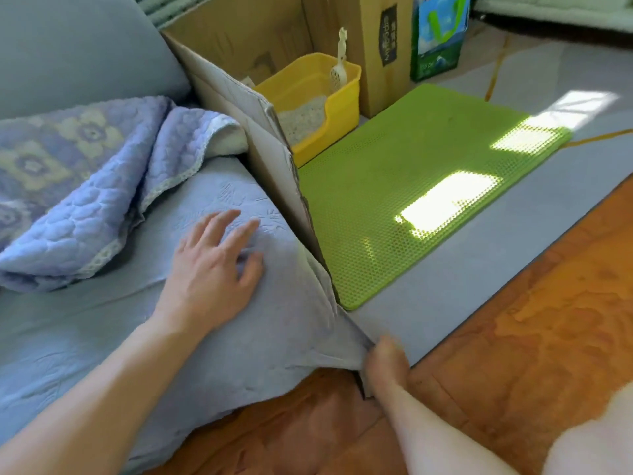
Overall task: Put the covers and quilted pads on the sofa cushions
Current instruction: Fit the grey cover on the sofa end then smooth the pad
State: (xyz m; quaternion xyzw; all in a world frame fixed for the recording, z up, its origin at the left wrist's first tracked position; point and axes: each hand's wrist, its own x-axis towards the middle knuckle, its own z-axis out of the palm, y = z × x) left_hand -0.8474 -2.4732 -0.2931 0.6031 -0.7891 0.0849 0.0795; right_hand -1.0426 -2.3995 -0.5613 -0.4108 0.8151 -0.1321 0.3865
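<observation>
A pale blue cover [113, 337] with a faint embossed pattern lies over the sofa seat cushion and hangs over its front corner. My left hand [212, 265] rests flat on top of it near the right end, fingers spread. My right hand [385, 358] pinches the cover's hanging corner low at the cushion's front right, pulling it taut. A quilted pad [78, 190], lilac-blue with flower squares and a lace edge, lies crumpled on the seat behind my left hand. The grey-blue back cushion [75, 46] stands at the top left.
A tall cardboard sheet [253, 132] stands against the sofa's right end. Beyond it sit a yellow litter tray [337, 108] with a scoop, cardboard boxes [383, 39] and a green bag [440, 36]. A green mesh mat [411, 186] lies on a grey rug over orange wood floor [534, 320].
</observation>
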